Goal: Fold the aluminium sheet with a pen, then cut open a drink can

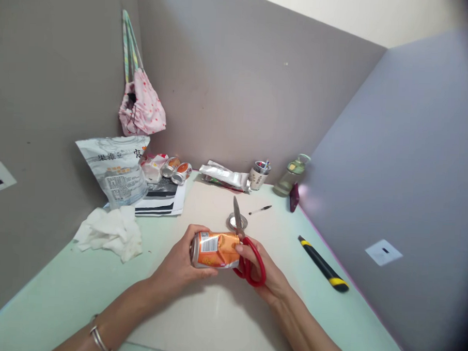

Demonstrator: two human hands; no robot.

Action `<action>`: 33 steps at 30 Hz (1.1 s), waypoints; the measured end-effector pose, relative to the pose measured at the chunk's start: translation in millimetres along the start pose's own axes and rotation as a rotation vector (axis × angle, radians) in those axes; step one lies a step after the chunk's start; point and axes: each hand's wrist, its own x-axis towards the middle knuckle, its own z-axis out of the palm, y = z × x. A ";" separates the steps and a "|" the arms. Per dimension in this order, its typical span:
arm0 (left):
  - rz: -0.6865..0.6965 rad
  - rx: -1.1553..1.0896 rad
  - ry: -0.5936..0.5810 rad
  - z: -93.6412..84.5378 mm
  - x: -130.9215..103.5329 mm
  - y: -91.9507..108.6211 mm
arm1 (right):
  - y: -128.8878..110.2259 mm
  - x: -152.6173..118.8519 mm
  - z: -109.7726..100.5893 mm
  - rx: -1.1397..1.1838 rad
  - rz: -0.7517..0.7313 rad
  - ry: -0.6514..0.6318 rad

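An orange can (217,250) lies on its side in the air above the pale board, its barcode facing up and its right part dented. My left hand (184,256) is wrapped round the can's left end. Red-handled scissors (258,267) are in my right hand (266,270), with the blades pointing up and away beside the can's right end. The fingers of that hand also touch the can there. Just beyond the blades, a small round silver piece (237,221) rests on the board.
A black-and-yellow cutter (323,264) lies at the right, a pen (260,210) behind the scissors. Crumpled tissues (111,232) and a white bag (120,173) stand left. Farther back are two cans (181,173), silver packets (224,175), a cup (259,175), a green bottle (291,176).
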 end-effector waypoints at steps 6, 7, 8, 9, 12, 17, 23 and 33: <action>-0.003 -0.059 0.008 -1.3 1.7 -2.1 | 2.2 -1.3 -3.0 0.003 -0.047 -0.034; -0.005 -0.071 0.009 -1.1 1.5 -2.1 | 2.5 -1.1 -4.0 -0.004 -0.052 -0.050; -0.008 -0.084 0.009 -0.6 1.1 -2.1 | 2.4 -0.9 -5.0 -0.011 -0.055 -0.065; -0.009 -0.099 0.007 0.0 0.6 -1.9 | 2.1 -0.7 -5.7 -0.018 -0.053 -0.077; -0.010 -0.149 0.004 1.9 -0.4 -0.8 | -0.4 -1.6 -6.0 -0.047 -0.037 -0.104; -0.001 -0.238 0.050 -5.1 5.0 0.4 | -7.2 -5.3 -3.3 -0.082 -0.089 -0.101; -0.012 -0.384 0.107 -30.6 8.7 6.8 | -12.3 -5.4 -10.8 -0.229 -0.154 -0.077; -0.080 -0.673 0.133 -41.4 11.3 8.4 | -9.4 -16.0 -1.9 -0.518 -0.090 -0.327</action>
